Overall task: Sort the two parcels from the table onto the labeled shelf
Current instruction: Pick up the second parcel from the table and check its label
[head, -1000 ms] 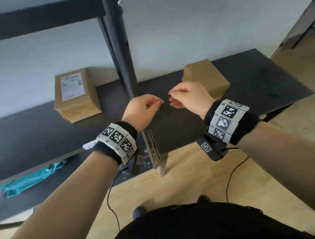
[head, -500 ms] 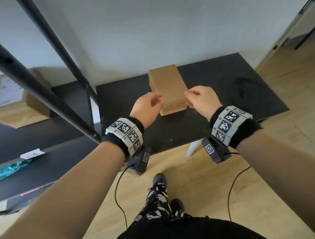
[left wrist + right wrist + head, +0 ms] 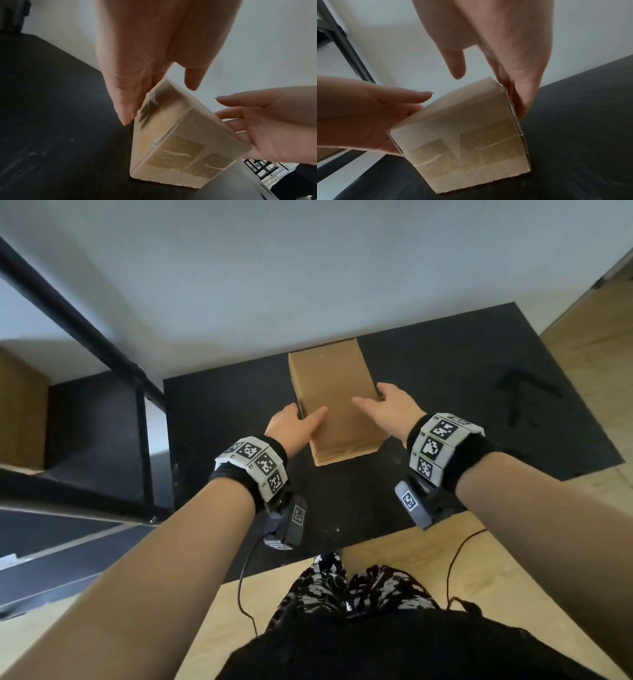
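Observation:
A plain brown parcel (image 3: 337, 405) lies on the black table (image 3: 445, 405), its taped end (image 3: 180, 142) toward me. My left hand (image 3: 296, 421) lies with straight fingers (image 3: 126, 108) along the parcel's left side, thumb stretched over the top. On the right side my right hand (image 3: 382, 404) does the same, its fingers (image 3: 520, 97) flat against the cardboard and its thumb just above the top. The parcel's base rests on the table. A second brown parcel (image 3: 20, 409) sits on the shelf at the far left, cut off by the frame edge.
The black metal shelf frame (image 3: 85, 330) and its upright post (image 3: 144, 446) stand left of the table, with dark shelf boards (image 3: 68, 542) below. A white wall runs behind. Wood floor (image 3: 513, 577) surrounds the table, and wrist cables hang by my legs.
The view has swung right from the shelf to the table. Both hands, loosely curled in the air before, have gone forward and down and now lie straight along the parcel's two sides.

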`<state>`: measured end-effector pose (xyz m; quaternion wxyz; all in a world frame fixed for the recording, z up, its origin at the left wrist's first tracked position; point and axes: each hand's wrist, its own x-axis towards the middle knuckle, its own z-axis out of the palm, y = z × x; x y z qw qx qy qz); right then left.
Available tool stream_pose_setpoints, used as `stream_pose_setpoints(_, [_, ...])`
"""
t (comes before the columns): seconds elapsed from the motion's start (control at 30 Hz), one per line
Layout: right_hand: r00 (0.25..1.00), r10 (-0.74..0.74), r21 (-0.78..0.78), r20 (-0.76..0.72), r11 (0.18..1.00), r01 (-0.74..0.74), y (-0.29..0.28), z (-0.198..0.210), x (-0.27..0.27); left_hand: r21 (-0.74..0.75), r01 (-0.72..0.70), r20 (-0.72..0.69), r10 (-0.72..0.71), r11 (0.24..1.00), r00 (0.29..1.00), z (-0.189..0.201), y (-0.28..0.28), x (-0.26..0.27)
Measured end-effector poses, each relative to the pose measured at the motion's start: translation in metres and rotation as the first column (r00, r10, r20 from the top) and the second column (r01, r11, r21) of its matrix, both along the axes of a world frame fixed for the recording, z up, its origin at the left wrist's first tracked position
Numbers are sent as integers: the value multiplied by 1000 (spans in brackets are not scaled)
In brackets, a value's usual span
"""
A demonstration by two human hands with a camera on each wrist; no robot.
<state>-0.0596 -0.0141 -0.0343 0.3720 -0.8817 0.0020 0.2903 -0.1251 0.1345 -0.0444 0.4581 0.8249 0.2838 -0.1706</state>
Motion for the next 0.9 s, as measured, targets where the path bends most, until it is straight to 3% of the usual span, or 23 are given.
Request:
stream_pose_setpoints(0.17, [1000,25,71,-12,997,-24,0,-7,15,-36,-25,35,26,999,999,-5,-3,9])
stream_pose_setpoints(0.3, [998,40,151,54,987,-47,-12,5,29,2,-63,116,62,998,991,12,-14,13])
stream_pose_setpoints(0.47, [992,26,307,126,950,-64,-41,46,46,65,-131,301,106,989,948,54,-39,18])
stream_pose_setpoints(0.63, [994,61,424,91,901,-94,-69,94,65,176,-195,427,103,965,898,93,-68,22])
stream_pose_setpoints(0.9, [999,28,581,-39,814,0,-104,142,70,-84,-220,527,231,972,818,138,-106,25])
